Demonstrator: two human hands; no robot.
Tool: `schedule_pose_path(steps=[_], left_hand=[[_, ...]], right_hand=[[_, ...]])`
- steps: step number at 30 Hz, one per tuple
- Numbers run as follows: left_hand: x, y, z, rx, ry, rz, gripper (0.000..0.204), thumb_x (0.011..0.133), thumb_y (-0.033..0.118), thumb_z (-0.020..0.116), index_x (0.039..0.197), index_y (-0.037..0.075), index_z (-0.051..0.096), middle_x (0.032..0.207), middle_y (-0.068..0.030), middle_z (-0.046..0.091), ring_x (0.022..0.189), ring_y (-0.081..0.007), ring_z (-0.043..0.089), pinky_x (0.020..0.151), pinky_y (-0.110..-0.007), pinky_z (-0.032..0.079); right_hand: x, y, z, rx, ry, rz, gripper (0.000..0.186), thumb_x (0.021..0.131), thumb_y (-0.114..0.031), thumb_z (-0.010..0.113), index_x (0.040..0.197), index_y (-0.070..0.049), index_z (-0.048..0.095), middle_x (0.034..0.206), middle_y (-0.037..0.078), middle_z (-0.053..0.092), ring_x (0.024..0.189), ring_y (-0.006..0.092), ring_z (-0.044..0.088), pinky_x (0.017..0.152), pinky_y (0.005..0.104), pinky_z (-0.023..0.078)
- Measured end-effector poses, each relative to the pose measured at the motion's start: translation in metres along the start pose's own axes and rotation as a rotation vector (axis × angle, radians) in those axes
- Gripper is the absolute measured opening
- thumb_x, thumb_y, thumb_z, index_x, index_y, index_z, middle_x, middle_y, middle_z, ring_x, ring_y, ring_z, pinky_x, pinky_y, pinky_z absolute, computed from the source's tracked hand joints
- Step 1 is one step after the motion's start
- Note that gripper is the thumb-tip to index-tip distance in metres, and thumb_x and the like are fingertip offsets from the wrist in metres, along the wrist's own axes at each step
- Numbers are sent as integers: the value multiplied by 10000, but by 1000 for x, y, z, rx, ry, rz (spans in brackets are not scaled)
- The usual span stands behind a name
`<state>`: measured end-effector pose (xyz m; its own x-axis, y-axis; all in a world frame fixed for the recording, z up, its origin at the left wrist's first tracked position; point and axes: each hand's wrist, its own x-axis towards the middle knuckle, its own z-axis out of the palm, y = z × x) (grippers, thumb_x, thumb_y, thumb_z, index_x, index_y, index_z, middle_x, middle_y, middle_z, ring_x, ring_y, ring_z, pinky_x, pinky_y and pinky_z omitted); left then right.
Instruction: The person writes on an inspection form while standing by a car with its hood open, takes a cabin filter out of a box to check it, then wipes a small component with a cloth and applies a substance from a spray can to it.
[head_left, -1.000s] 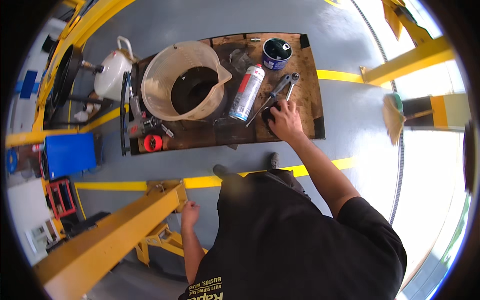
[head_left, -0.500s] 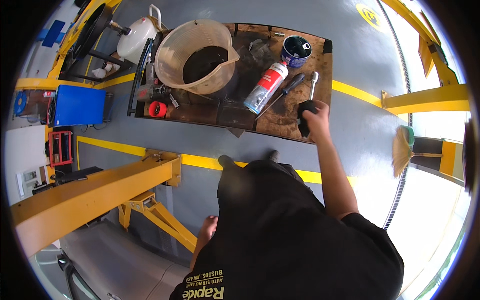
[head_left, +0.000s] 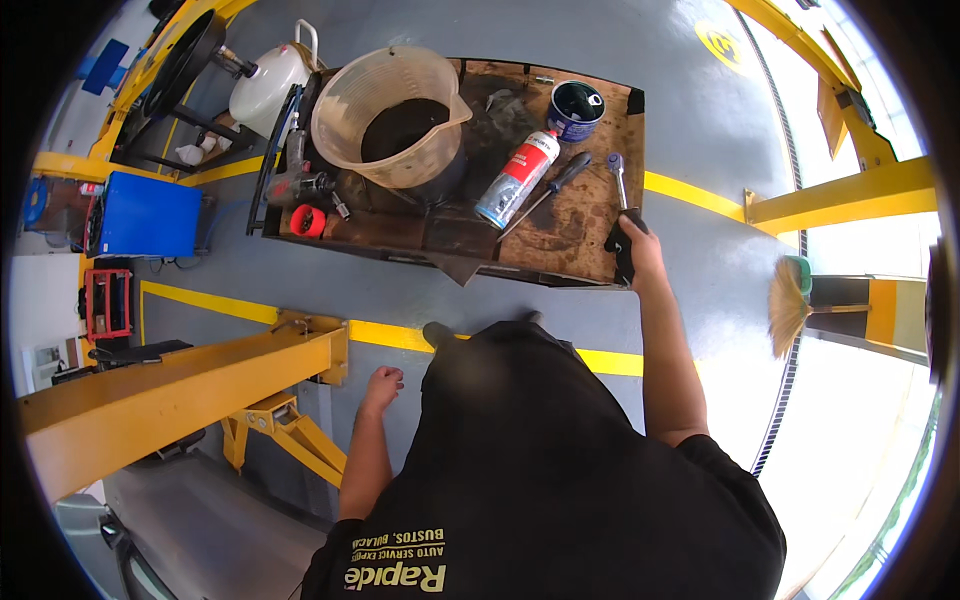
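My right hand (head_left: 642, 250) grips a black object (head_left: 624, 262) at the cart's near right edge, touching the lower end of a ratchet (head_left: 617, 177); its exact shape is hidden. My left hand (head_left: 386, 385) hangs with fingers curled beside a yellow lift arm (head_left: 190, 390); its contents, if any, are unclear. On the wooden-topped cart (head_left: 565, 240) are a screwdriver (head_left: 566, 178), a spray can (head_left: 512, 188), an open blue tin (head_left: 572, 125), a cloudy plastic measuring bucket (head_left: 345, 110), an impact wrench (head_left: 300, 188) and a small red round part (head_left: 306, 222).
A white tank (head_left: 265, 90) and blue machine (head_left: 145, 215) stand left. Yellow lift arms (head_left: 840, 200) reach in from the right, near a straw broom (head_left: 788, 310). A grey car panel (head_left: 210, 520) sits at lower left.
My right hand has shifted right and pulled the black object to the cart's edge, by the ratchet, which has turned more upright. My left hand has moved left beside my body.
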<state>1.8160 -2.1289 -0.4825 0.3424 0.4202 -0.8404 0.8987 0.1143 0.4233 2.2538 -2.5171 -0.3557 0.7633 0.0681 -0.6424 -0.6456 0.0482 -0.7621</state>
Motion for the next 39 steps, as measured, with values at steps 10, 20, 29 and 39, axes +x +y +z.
schedule_pose_path(steps=[10, 20, 29, 39], left_hand=[[-39, -93, -16, -63, 22, -171, 276, 945, 296, 636, 1095, 65, 645, 992, -74, 693, 861, -212, 690, 665, -365, 522], [-80, -174, 8, -2, -111, -134, 291, 954, 324, 661, 1121, 86, 640, 992, -57, 696, 913, -217, 703, 766, -383, 535], [-57, -152, -11, -248, 5, -139, 201, 931, 244, 647, 1056, 85, 648, 916, -39, 665, 816, -155, 654, 688, -334, 505], [-100, 38, 23, -663, -183, 347, 490, 1020, 444, 587, 1316, 54, 605, 1150, -112, 685, 1060, -221, 667, 903, -399, 553]], right_hand=[[6, 4, 5, -72, -66, 48, 195, 939, -181, 695, 1053, -59, 593, 778, 54, 590, 590, 182, 572, 497, 323, 459], [18, 33, 4, -1093, 210, -636, 477, 940, -315, 670, 1292, -27, 529, 1111, 247, 665, 1121, 466, 627, 948, 529, 498], [-44, 29, 29, -879, 326, -741, 593, 866, -159, 694, 1415, -98, 476, 1216, 214, 558, 1166, 401, 583, 1000, 457, 495], [-143, 44, 131, -187, -498, -394, 594, 953, -185, 645, 1458, 18, 407, 1243, 129, 595, 1115, 210, 588, 980, 367, 492]])
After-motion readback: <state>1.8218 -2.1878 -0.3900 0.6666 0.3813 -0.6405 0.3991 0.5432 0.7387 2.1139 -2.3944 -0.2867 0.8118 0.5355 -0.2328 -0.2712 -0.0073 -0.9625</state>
